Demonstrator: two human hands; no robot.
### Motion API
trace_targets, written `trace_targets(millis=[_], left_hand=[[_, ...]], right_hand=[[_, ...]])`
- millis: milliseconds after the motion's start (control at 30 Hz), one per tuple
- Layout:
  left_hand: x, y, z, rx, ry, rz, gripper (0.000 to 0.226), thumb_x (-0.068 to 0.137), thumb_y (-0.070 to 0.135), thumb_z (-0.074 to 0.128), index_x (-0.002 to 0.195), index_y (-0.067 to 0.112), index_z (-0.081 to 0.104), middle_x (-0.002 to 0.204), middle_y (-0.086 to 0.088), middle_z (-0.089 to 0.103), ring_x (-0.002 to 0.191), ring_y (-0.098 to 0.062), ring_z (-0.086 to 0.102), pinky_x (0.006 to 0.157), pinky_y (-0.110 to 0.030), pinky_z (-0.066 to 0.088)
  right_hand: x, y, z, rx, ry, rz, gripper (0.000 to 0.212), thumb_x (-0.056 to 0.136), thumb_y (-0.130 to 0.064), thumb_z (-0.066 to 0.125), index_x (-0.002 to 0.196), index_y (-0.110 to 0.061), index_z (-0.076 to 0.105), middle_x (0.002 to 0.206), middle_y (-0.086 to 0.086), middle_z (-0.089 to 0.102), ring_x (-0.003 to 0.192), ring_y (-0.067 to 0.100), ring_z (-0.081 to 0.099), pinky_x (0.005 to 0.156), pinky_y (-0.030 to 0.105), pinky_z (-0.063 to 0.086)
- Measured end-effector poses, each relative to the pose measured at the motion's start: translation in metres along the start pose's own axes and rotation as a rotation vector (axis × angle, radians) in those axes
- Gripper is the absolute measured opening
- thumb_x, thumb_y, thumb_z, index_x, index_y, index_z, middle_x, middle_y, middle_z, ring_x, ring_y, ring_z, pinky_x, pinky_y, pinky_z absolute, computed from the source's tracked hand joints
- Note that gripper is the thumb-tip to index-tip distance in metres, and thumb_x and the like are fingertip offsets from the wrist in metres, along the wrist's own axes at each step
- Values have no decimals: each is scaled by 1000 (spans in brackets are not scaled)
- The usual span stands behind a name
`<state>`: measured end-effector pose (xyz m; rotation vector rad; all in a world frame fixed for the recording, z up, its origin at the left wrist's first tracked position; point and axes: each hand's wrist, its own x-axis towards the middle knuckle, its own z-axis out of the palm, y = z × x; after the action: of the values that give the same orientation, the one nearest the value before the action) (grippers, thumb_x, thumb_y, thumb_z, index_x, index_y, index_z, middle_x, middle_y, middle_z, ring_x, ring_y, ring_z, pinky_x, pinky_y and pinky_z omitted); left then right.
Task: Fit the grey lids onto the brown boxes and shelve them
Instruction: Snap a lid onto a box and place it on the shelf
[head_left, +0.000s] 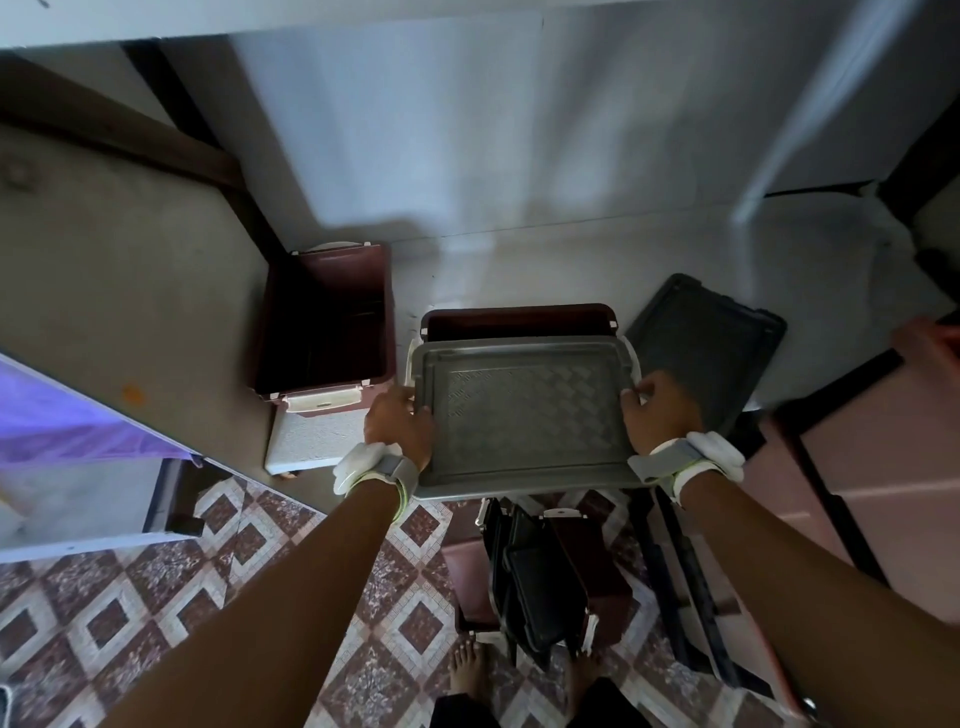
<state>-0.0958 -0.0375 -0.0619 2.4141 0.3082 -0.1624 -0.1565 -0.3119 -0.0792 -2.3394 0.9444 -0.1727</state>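
One brown box (519, 318) sits open on the counter (156, 291), its far rim uncovered just beyond the fingers. The grey lid (524, 410) faces up, long axis spanning fingers to fingers, offset toward the person. Pressed down so, it could seat crooked. Left hand (397, 423) and right hand (660, 413) clamp its short edges.

Counting 3 brown boxes: left box (322, 322), middle box (519, 316), floor box (605, 577). 2 grey lids are lying flat: held lid (524, 415), dark lid (706, 343). Extra standing lids (535, 587) are sitting in the floor box, count unclear. 2 bare feet (467, 670) showing.
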Motion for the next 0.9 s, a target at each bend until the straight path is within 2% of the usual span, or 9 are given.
trace_targets(millis=[67, 167, 267, 400, 500, 600, 767, 900], left_hand=[[-1, 1, 4, 56, 9, 22, 33, 90, 19, 61, 122, 12, 65, 120, -13, 64, 109, -33, 61, 92, -35, 46], [0, -3, 9, 127, 27, 27, 34, 92, 21, 61, 124, 12, 65, 129, -16, 52, 114, -37, 57, 97, -37, 45], [6, -4, 11, 187, 25, 43, 33, 95, 23, 57, 127, 15, 64, 127, -16, 53, 114, -38, 56, 95, -38, 46], [22, -1, 11, 272, 6, 93, 30, 96, 25, 54, 124, 19, 65, 127, -16, 54, 116, -36, 54, 95, -39, 46], [35, 3, 13, 387, 2, 137, 28, 98, 26, 50, 118, 16, 66, 121, -17, 53, 111, -35, 55, 95, -38, 45], [47, 7, 15, 384, 48, 133, 26, 94, 28, 55, 110, 14, 71, 115, -16, 50, 104, -36, 55, 83, -38, 47], [53, 17, 23, 473, 33, 151, 27, 95, 30, 53, 114, 18, 69, 116, -14, 54, 109, -37, 50, 87, -41, 46], [57, 24, 24, 408, 31, 95, 25, 95, 29, 55, 112, 15, 66, 120, -15, 48, 111, -38, 49, 91, -46, 48]], right_hand=[[-1, 4, 4, -36, 5, 2, 23, 89, -28, 59, 103, -9, 62, 106, 17, 64, 95, 36, 62, 74, 35, 47], [0, 5, 10, -59, 6, -7, 22, 90, -29, 58, 102, -11, 61, 105, 17, 64, 93, 36, 62, 69, 31, 43], [7, 4, 13, -77, -12, -23, 22, 91, -29, 57, 103, -10, 61, 107, 18, 62, 92, 35, 61, 68, 28, 39], [22, -2, 17, -177, -26, -26, 26, 92, -34, 56, 105, -13, 62, 114, 20, 54, 100, 37, 55, 81, 35, 44], [34, -12, 21, -258, -20, 11, 24, 91, -37, 55, 104, -18, 62, 119, 19, 49, 110, 37, 48, 89, 39, 41], [45, -20, 26, -303, -7, 24, 22, 91, -37, 55, 102, -19, 62, 121, 18, 49, 113, 37, 45, 89, 40, 39], [53, -15, 31, -260, 16, 30, 30, 94, -32, 53, 115, -11, 59, 125, 21, 48, 111, 39, 51, 90, 42, 43], [63, -22, 31, -214, -9, 66, 29, 94, -30, 54, 110, -7, 59, 122, 22, 51, 107, 39, 54, 89, 42, 46]])
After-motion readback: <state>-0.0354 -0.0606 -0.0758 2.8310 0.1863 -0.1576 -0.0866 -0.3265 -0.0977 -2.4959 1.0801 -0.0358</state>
